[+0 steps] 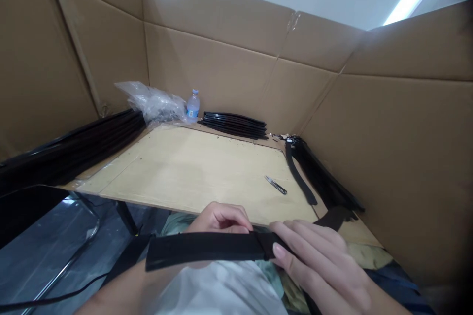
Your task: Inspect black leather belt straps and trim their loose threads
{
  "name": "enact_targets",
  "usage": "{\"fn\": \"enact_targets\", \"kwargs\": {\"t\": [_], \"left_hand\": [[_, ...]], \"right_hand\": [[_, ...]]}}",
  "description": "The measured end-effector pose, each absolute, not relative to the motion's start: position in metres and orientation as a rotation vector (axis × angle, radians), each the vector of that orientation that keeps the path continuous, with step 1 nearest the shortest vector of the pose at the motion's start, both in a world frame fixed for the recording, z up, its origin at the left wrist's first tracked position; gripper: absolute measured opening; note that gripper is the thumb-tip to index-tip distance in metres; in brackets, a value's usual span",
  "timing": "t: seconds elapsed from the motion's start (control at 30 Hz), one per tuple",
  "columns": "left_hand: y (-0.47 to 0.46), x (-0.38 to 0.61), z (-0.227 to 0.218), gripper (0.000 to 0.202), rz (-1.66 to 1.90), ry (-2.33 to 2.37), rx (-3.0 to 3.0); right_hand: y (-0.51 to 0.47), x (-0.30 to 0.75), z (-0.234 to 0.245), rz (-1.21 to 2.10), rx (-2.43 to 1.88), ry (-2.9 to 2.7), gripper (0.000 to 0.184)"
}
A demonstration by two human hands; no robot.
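A wide black strap (199, 248) lies across my lap at the near edge of the table (192, 167). My left hand (221, 219) is curled behind the strap's upper edge, fingers closed on it. My right hand (318, 261) rests on the strap's right part, thumb pressing a loop-like fold and fingers laid over it. The strap's right end runs on under my right hand toward more black straps (325, 182) piled along the right cardboard wall.
Small metal snips (275, 185) lie on the tabletop right of centre. A water bottle (192, 106) and crumpled clear plastic (155, 101) stand at the back. Black strips are stacked at the back (234, 124) and along the left (74, 147). Cardboard walls surround the table.
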State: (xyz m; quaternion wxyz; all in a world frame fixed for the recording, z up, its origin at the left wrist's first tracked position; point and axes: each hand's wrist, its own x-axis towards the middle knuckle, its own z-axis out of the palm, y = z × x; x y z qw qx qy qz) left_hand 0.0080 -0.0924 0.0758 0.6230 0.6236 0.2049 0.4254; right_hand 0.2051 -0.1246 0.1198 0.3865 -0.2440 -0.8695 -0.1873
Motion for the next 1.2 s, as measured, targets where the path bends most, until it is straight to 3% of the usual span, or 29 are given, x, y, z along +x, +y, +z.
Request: {"fn": "enact_targets", "kwargs": {"t": [0.2,0.37,0.63,1.0,1.2], "left_hand": [[-0.102,0.014,0.077,0.021,1.205,0.793,1.843],[-0.097,0.013,0.067,0.025,1.388,0.853,2.366],[-0.084,-0.001,0.064,0.021,1.183,0.915,3.031],[-0.078,-0.008,0.069,0.023,1.101,0.886,3.136],[-0.072,-0.013,0.068,0.022,1.029,0.906,2.911]], "right_hand": [[-0.102,0.214,0.121,-0.628,-0.645,-2.425,0.007],[-0.085,0.213,0.112,-0.59,-0.812,-2.506,0.015],[-0.08,0.202,0.113,-0.616,-1.021,-2.821,0.008],[-0.081,0.191,0.114,-0.535,-1.017,-2.98,0.006],[-0.079,0.19,0.094,-0.503,-0.952,-2.925,0.006]]}}
